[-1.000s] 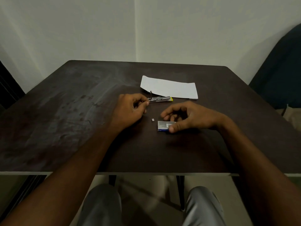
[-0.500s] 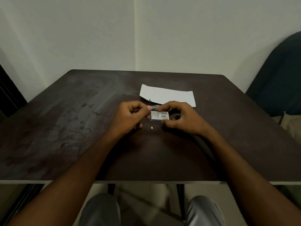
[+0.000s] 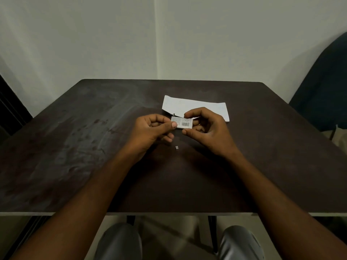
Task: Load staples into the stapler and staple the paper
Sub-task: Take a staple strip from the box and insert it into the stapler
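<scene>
Staple box [image 3: 181, 122] has risen off the bench [image 3: 75, 156], pale, barcode label up, pinched between left hand [image 3: 150, 132] and right hand [image 3: 206, 132].

A big dark brown table [image 3: 75, 156] fills the middle. Its top looks scuffed. Behind the table two pale walls [image 3: 75, 34] meet in a corner [image 3: 156, 44]. Right of the table is a dark blue chair [image 3: 323, 87]. Left of the table stands something black [image 3: 11, 109]. Under the table the floor [image 3: 169, 231] is pale, with black legs [image 3: 212, 231]. The light is dim.
</scene>
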